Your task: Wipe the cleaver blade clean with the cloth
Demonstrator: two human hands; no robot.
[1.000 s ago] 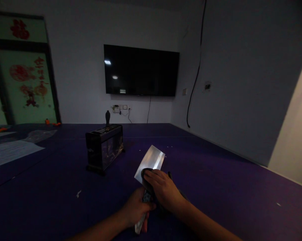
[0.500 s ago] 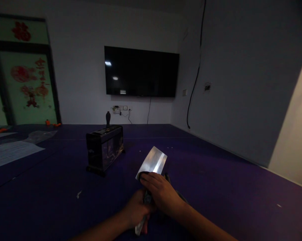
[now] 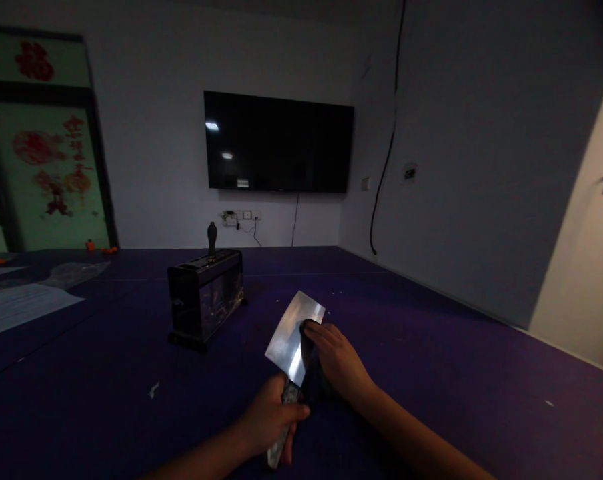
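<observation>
A cleaver (image 3: 294,337) with a wide, shiny blade points up and away from me. My left hand (image 3: 270,417) is wrapped round its mottled grey handle. My right hand (image 3: 340,360) presses a dark cloth (image 3: 309,350) against the right part of the blade; the cloth hangs down under the fingers, and its full shape is lost in shadow. Left of the blade stands a black knife block (image 3: 206,293) with see-through sides. One dark handle (image 3: 212,239) sticks up from its top.
A purple table (image 3: 431,373) spreads out around the hands, with small white scraps (image 3: 154,389) on it. Printed paper (image 3: 26,307) and a clear plastic bag (image 3: 76,272) lie at the left. A television (image 3: 279,143) and a hanging cable (image 3: 384,173) are on the walls beyond.
My right hand has slid with the cloth from the lower left of the blade toward its right side, uncovering more of the blade. The left hand keeps its hold on the handle.
</observation>
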